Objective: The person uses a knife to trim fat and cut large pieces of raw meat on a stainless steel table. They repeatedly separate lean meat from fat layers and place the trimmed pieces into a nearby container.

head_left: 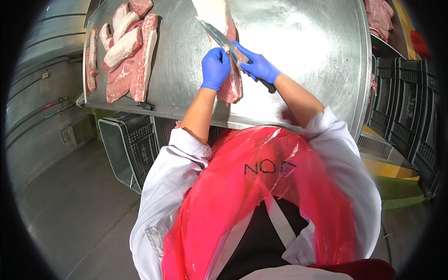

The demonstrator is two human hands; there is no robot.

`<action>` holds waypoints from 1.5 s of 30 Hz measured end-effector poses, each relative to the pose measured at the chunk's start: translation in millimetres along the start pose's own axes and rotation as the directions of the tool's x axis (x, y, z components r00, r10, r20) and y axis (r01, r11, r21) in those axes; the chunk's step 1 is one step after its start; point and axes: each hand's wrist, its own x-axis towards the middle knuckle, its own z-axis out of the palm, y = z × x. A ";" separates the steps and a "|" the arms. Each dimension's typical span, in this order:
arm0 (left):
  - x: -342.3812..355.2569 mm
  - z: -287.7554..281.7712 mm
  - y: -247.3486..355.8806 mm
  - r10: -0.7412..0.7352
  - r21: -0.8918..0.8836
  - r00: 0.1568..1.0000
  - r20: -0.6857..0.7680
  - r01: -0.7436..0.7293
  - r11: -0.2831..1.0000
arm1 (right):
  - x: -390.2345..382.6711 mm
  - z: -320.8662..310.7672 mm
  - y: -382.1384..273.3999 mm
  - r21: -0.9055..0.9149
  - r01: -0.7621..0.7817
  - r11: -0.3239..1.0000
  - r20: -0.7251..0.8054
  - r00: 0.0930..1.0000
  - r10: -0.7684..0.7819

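Observation:
A long slab of raw pork with a pale fat layer lies lengthwise on the metal table, its far end cut off by the view's upper edge. My right hand, in a blue glove, is closed around the black handle of a knife. The blade slants across the slab toward the far left. My left hand, also blue-gloved, is closed at the slab's left edge beside the blade. Its curled fingers seem to pinch the meat there, though the fingertips are partly hidden.
Several cut pork strips are heaped on the left of the steel table. Below its near edge stands a dark crate. Stacked crates stand on the right, near more meat in a container.

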 end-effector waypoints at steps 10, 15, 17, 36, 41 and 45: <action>-26.4 -21.6 -2.5 0.009 -0.134 0.991 -0.136 -0.027 0.991 | -43.2 -20.4 1.4 -0.063 -0.082 0.995 0.253 0.963 0.096; -26.2 -33.1 -2.4 0.049 -0.215 0.985 -0.168 -0.085 0.973 | 4.9 -9.2 -7.9 -0.118 -0.022 0.993 0.322 0.945 0.059; -35.6 -46.0 -5.2 -0.040 -0.228 0.986 -0.164 0.002 0.974 | -28.8 -21.1 -28.3 -0.428 -0.038 0.903 0.366 0.906 0.211; -185.3 -242.0 -5.2 -0.377 -0.540 0.884 -0.274 0.183 0.821 | -161.5 -67.5 12.0 -0.750 0.190 0.634 0.437 0.862 0.257; -210.8 -296.9 -109.9 -0.274 0.711 0.926 0.258 0.010 0.703 | -210.4 -90.3 4.8 -0.387 -0.106 0.916 0.078 0.986 0.147; -92.4 -143.5 -85.1 -0.263 0.363 0.932 0.250 0.161 0.918 | -232.6 -82.7 8.9 0.005 -0.156 0.988 -0.153 0.976 0.155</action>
